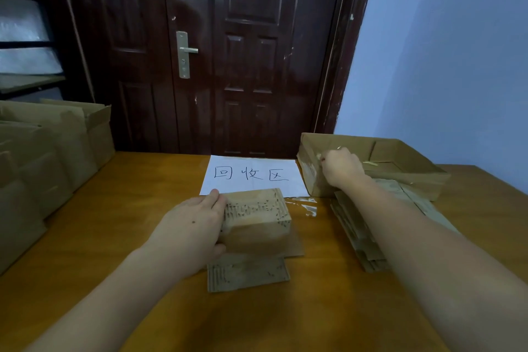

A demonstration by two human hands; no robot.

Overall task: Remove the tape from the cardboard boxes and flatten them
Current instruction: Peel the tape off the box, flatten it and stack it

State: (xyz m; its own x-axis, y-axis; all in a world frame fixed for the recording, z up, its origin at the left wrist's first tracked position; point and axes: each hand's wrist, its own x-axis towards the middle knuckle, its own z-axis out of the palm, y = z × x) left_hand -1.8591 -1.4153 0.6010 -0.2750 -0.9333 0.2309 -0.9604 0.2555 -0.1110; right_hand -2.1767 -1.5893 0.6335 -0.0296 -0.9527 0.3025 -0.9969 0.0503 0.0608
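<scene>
On the wooden bench, near its middle, the left hand holds a small cardboard box by its left side, fingers curled over the far top edge and thumb low at the near side. This box's walls show scuffed, torn patches where the brown surface is stripped. It sits on a flat piece of cardboard, and a second flat, scuffed piece lies just in front, toward the person. Just right of the box, a crumpled strip of clear tape lies on the bench, touching the lower right corner of a white sheet of paper that bears three handwritten characters. The right hand reaches out to a larger open cardboard box at the far right of the bench; its fingers are curled at the box's near left wall, and whether they pinch tape or the wall itself cannot be told. Under the right forearm, a stack of flattened cardboard lies beside this open box. Along the left edge of the bench stands a row of more cardboard boxes, upright and close together. Behind the bench is a dark wooden door with a metal handle, a pale blue wall to its right, and shelving at the far left.
</scene>
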